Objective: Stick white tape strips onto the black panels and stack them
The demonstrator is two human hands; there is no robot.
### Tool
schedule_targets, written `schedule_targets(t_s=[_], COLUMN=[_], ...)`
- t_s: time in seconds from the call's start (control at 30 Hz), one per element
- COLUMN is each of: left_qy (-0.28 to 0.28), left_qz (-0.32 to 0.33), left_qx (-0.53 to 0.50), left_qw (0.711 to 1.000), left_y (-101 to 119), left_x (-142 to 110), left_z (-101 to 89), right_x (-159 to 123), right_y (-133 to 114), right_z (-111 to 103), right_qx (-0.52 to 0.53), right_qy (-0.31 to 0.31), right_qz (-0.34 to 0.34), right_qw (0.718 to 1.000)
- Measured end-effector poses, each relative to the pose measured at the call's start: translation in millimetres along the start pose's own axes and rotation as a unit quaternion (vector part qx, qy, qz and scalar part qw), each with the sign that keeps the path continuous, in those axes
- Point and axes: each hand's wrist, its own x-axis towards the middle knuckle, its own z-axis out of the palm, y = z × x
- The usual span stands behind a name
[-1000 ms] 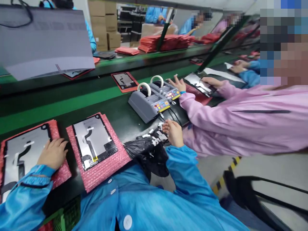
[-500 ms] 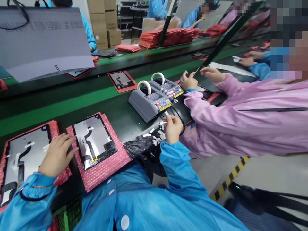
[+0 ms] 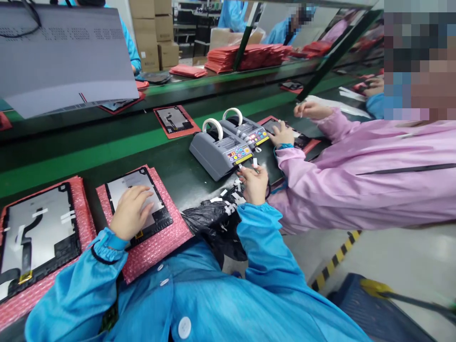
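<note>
My left hand (image 3: 131, 211) hovers over or rests on a tablet-like display panel (image 3: 162, 214), its fingers stretched out with nothing visible in them. The panel lies silver back up on pink bubble-wrap bags (image 3: 156, 254), its flex cable mostly hidden under the hand. At the front of the nearer grey tape dispenser (image 3: 217, 154), my right hand (image 3: 254, 184) pinches a short strip of white tape (image 3: 240, 166). Another white piece (image 3: 255, 162) stands up at its fingers. A second panel (image 3: 42, 232), with cable and tape pieces, lies at the left.
Another dispenser (image 3: 245, 126) adjoins the first. Tape scraps cling to a black plastic bag (image 3: 210, 213) at the bench edge. A co-worker in a pink sleeve (image 3: 320, 166) works close on the right. A white sheet-like board (image 3: 67, 61) hangs at upper left; a further panel (image 3: 174, 121) lies beyond.
My left hand has moved right, from between the two panels to over the middle one. My right hand has risen slightly to the dispenser mouth. The co-worker's hands have moved apart.
</note>
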Motion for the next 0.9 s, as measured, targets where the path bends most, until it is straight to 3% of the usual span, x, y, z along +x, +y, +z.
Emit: schedule_targets(t_s=[0.1,0.23,0.33,0.47,0.6,0.67,0.8,0.9], left_qy=[-0.019,-0.054,-0.069,-0.076,-0.06,-0.04,-0.002,-0.001], left_qz=[-0.003,-0.017,-0.034,-0.048,-0.062,-0.086,-0.169,-0.203], left_qx=[-0.02,-0.074,-0.126,-0.192,-0.222,-0.229,-0.242,-0.25], left_qw=[1.0,0.996,0.989,0.977,0.971,0.969,0.955,0.947], left_y=[-1.2,6.0,23.0,43.2,40.3,32.8,19.3,15.5], left_x=[5.1,15.9,26.1,37.8,34.4,27.3,14.1,10.8], left_z=[7.6,16.0,18.3,18.4,14.9,11.9,7.1,5.9], right_x=[1.0,-18.3,-51.2,-96.3,-119.5,-122.4,-121.2,-122.7], right_y=[-0.3,-9.9,-19.3,-25.5,-22.0,-16.7,-4.4,0.6], right_z=[-2.1,-8.4,-4.7,21.3,54.1,66.7,83.7,91.4], right_qx=[-0.023,-0.136,-0.167,-0.111,-0.09,-0.087,-0.073,-0.055], right_qy=[0.002,-0.008,-0.132,-0.363,-0.491,-0.518,-0.505,-0.516], right_qz=[-0.038,-0.167,-0.207,-0.155,-0.112,-0.083,-0.013,0.015], right_qw=[0.999,0.977,0.955,0.912,0.859,0.847,0.86,0.855])
